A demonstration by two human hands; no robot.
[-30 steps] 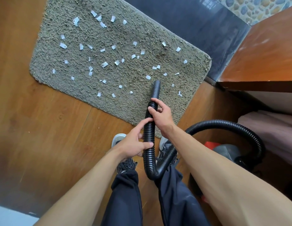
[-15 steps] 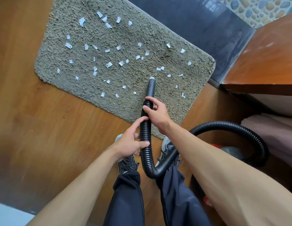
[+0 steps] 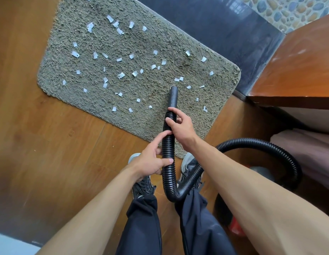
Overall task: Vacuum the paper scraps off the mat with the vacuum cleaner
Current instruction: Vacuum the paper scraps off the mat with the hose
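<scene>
Wood floor (image 3: 58,153), grey mat (image 3: 160,39) w/ scraps (image 3: 121,75)

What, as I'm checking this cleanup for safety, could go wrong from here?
1. The hose loops between the legs, over the right shoe; a step might snag it.
2. The nozzle points at the shaggy mat; suction may grab the pile and lift it.
3. Scraps lie far across the mat; reaching them could pull the hose taut.
</scene>
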